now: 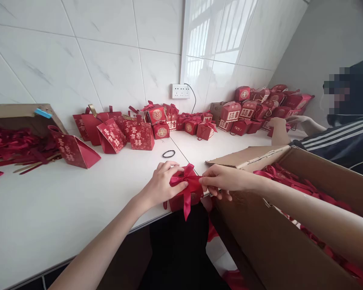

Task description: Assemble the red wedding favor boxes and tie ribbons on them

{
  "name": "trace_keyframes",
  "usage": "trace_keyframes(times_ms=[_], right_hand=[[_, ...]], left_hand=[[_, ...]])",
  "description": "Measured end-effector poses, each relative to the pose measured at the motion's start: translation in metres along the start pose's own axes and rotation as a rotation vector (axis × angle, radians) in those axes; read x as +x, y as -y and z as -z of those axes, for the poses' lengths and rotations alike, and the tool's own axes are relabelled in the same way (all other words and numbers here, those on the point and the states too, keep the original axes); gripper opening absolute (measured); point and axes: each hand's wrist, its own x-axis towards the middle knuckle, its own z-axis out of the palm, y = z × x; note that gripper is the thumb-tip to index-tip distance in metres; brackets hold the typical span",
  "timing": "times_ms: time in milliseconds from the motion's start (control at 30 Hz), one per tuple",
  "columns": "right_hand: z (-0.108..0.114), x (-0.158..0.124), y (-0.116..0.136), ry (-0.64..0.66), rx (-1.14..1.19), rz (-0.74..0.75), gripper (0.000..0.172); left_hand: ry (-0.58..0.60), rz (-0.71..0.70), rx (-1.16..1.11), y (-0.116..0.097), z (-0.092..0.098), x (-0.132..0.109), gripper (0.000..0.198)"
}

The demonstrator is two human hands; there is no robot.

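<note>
A small red gift box [181, 200] stands at the near edge of the white table [63, 205], topped by a red ribbon bow [187, 180] whose tail hangs down over the edge. My left hand [163, 183] pinches the bow's left loop. My right hand [220, 180] pinches its right loop, reaching over the flap of a cardboard carton. Both hands are closed on the ribbon.
An open cardboard carton [290, 241] of red ribbons stands at my right. A black hair tie [168, 153] lies on the table. Finished red boxes [157, 121] and bags [75, 151] line the wall. Another carton [21, 117] lies at left. A person [347, 133] sits at right.
</note>
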Motion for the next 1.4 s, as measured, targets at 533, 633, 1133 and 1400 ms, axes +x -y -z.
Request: trace_keyframes(times_ms=[533, 633, 1133, 1400], right_hand=[[0.024, 0.016, -0.012, -0.125, -0.387, 0.111, 0.048], [0.016, 0.027, -0.017, -0.117, -0.289, 0.191, 0.036], [0.012, 0.034, -0.016, -0.034, 0.134, 0.130, 0.037], [0.006, 0.024, -0.029, 0.074, 0.354, 0.099, 0.034]], left_hand=[[0.162, -0.040, -0.260, 0.011, 0.000, 0.012, 0.023], [-0.072, -0.005, -0.283, 0.012, -0.004, 0.005, 0.034], [-0.232, 0.161, -0.183, 0.006, -0.002, -0.009, 0.021], [-0.231, 0.333, -0.401, 0.001, -0.010, -0.005, 0.019]])
